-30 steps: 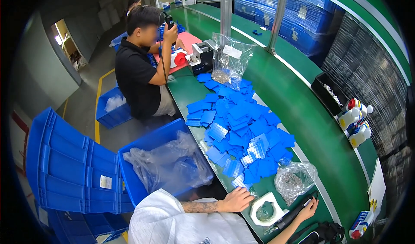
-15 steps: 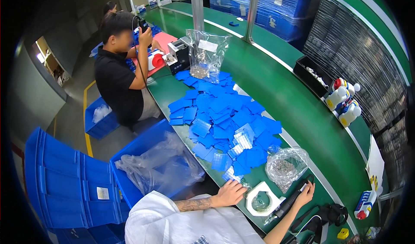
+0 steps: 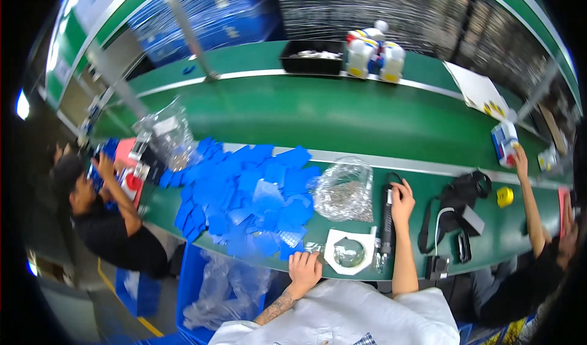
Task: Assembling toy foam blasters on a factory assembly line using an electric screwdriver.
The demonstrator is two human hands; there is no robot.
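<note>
My left hand (image 3: pixel 304 270) rests at the near edge of the green table, fingers spread and slightly bent, beside a small clear plastic piece (image 3: pixel 313 247). Just right of it lies a white block-shaped holder (image 3: pixel 333 251) with a round opening and something clear inside. My right hand (image 3: pixel 402 203) is closed around the upper end of a black, stick-shaped electric screwdriver (image 3: pixel 386 223), which lies along the holder's right side. Beyond the holder sits a clear bag of small metal parts (image 3: pixel 348 192). A heap of flat blue plastic plates (image 3: pixel 235 189) spreads to the left.
A black strap bundle (image 3: pixel 452 201) and yellow tape measure (image 3: pixel 504 196) lie to the right. A co-worker's hand (image 3: pixel 520 157) touches a white-and-blue bottle (image 3: pixel 504 142). Another person (image 3: pixel 110 223) works at left. A blue bin (image 3: pixel 191 284) stands below the table; a black tray (image 3: pixel 312 58) is at the back.
My view has swung to the right, bringing the co-worker at right into sight with a hand on the bottle. Both my hands stay in nearly the same places on the table.
</note>
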